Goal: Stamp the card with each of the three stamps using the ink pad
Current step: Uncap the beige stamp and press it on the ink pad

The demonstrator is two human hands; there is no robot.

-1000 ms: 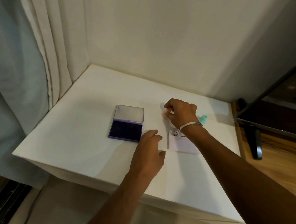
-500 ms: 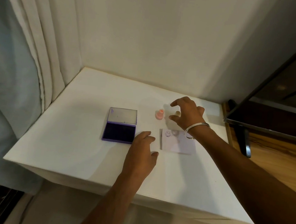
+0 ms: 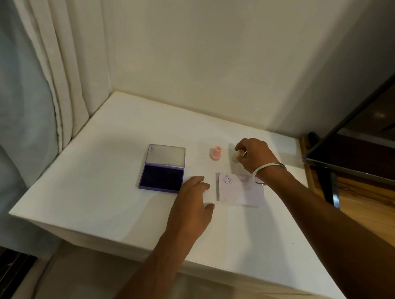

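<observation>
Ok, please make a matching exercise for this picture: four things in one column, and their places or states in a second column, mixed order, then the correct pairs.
Things:
1. Purple rectangular ink pad
2. Pink plastic stamp
3. White paper card
4. Pale small stamp

Places or states:
A. In the grip of the right hand
B. Stands upright and free on the white table, behind the card
C. Lid open, just left of the left hand
D. Bears one smiley print in its far left corner

Pairs: 1-C, 2-B, 3-D, 4-A
</observation>
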